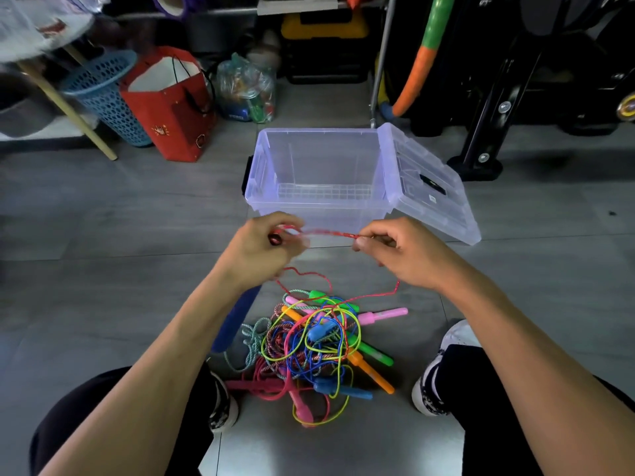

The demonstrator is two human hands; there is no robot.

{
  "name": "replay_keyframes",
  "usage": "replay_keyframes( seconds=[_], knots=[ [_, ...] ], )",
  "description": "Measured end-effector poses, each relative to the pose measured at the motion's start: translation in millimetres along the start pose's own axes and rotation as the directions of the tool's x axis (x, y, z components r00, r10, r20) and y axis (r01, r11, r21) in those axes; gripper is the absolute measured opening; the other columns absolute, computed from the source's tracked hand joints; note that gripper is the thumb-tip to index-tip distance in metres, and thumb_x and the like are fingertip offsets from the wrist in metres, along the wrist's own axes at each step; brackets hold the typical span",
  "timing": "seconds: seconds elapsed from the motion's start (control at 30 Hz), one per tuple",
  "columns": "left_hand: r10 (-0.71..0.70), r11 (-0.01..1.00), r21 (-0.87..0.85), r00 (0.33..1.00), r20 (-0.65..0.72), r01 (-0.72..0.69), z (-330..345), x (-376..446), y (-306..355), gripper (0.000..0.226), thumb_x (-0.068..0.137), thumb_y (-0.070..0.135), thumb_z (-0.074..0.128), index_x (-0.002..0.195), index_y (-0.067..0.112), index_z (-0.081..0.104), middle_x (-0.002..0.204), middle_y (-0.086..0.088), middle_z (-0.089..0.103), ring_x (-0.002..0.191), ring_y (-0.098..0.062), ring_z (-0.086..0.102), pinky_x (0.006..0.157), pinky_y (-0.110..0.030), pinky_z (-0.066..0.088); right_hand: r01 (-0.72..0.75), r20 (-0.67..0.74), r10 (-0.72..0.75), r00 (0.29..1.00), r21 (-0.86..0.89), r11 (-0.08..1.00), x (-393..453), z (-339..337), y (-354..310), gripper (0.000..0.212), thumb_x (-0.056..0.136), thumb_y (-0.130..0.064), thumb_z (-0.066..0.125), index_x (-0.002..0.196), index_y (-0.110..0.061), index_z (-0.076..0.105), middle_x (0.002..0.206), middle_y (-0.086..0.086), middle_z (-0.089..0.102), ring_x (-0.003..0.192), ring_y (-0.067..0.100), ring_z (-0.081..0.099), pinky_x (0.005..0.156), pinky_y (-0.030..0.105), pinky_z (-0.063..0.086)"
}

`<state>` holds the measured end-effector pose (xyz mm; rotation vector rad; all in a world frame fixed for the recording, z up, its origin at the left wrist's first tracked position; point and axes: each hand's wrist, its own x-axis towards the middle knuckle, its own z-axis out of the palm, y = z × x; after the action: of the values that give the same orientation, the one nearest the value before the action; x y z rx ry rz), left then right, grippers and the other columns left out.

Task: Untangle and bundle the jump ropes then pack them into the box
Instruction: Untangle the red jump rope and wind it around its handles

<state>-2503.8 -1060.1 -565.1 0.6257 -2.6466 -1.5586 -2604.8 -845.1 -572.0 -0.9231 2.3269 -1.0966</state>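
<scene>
Grey tiled floor (103,235); blue basket (106,94), red paper bag (171,108) along the back

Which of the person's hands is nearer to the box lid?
Right. The right hand is just in front of the lid, near its front edge; the left hand is farther off, across the stretched red rope.

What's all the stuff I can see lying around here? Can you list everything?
red rope: one, red, stretched between both hands
tangled jump ropes: one pile, many colours, on the floor between the feet
plastic box: one, clear, open, beyond the hands
lid: one, clear, leaning at the box's right side
gift bag: one, red, far left
basket: one, blue, left of the bag
toolbox: one, yellow and black, at the back
shoes: two, black and white
left hand: grips the rope
right hand: pinches the rope
</scene>
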Motion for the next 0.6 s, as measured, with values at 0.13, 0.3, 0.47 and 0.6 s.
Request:
replay_keyframes(
  seconds=[0.13, 0.3, 0.47, 0.6],
  knots=[
    [0.157, 0.988, -0.025, 0.977, 0.148, -0.155, 23.0, -11.8, 14.9, 0.008, 0.092, 0.021, 0.066, 0.089, 0.015, 0.070, 0.070, -0.009, 0.067, 0.041, -0.006, 0.049, 0.045, -0.020, 0.043, 0.044, 0.048, -0.046, 0.998, 0.025, 0.999, 2.1, 11.3, -10.6, 0.018, 0.095, -0.028, 0.059, 0.084, -0.018, 0.070, 0.062, 0.013, 0.055, 0.054, 0.016, 0.042, 0.054, 0.033, 0.034],
    [-0.022, 0.996, 0.079, 0.980, -0.196, 0.038, 2.4, 7.6, -16.9, 0.023, 0.092, 0.028, 0.064, 0.070, 0.021, 0.064, 0.054, 0.008, 0.056, 0.051, -0.018, 0.053, 0.060, -0.033, 0.051, -0.036, -0.008, 0.036, 0.999, 0.010, 0.999, 0.5, 1.5, -1.9, 0.020, 0.091, -0.028, 0.063, 0.078, -0.013, 0.068, 0.063, 0.009, 0.059, 0.056, 0.011, 0.047, 0.058, 0.035, 0.041],
    [-0.178, 0.982, 0.041, 0.976, -0.128, 0.184, -3.9, 1.3, -37.6, 0.011, 0.088, 0.020, 0.066, 0.081, 0.027, 0.069, 0.061, 0.001, 0.062, 0.045, -0.015, 0.053, 0.052, -0.026, 0.049, -0.035, -0.051, 0.034, 0.998, -0.020, 0.999, -2.6, -1.9, 3.2, 0.017, 0.092, -0.027, 0.062, 0.084, -0.015, 0.071, 0.073, -0.001, 0.068, 0.071, 0.020, 0.063, 0.070, 0.037, 0.050],
    [0.059, 0.984, -0.175, 0.991, 0.121, -0.037, 18.3, -15.6, -10.6, 0.030, 0.090, 0.015, 0.068, 0.118, 0.024, 0.064, 0.104, 0.003, 0.068, 0.047, -0.016, 0.054, 0.045, -0.020, 0.046, 0.036, 0.059, -0.035, 0.998, -0.032, 0.999, 3.7, 18.2, -14.3, 0.020, 0.095, -0.026, 0.059, 0.081, -0.015, 0.069, 0.064, 0.001, 0.062, 0.058, 0.017, 0.052, 0.060, 0.035, 0.043]
  ],
)
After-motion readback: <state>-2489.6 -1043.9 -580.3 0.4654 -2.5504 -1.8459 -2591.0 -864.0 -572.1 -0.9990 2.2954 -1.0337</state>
